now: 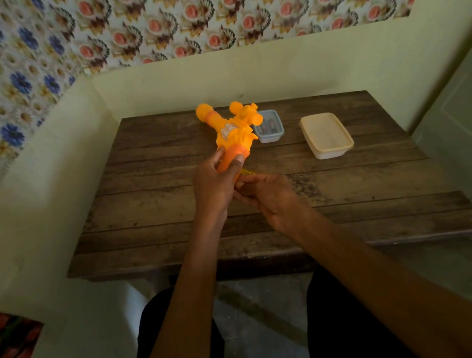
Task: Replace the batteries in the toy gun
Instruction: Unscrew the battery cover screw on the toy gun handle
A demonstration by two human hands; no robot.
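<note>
An orange and yellow toy gun (230, 130) is held above the wooden table (172, 204), its barrel end pointing away toward the wall. My left hand (214, 181) grips its darker orange handle, thumb on top. My right hand (269, 195) is at the bottom end of the handle with its fingers curled there; a small yellow part (247, 172) shows just above those fingers. What the right hand pinches is hidden. A small blue-rimmed clear container (270, 128) behind the gun holds what look like batteries.
A cream rectangular tub (327, 135) stands to the right of the small container. The table sits in a corner, walls close on the left and behind. My knees are under the near edge.
</note>
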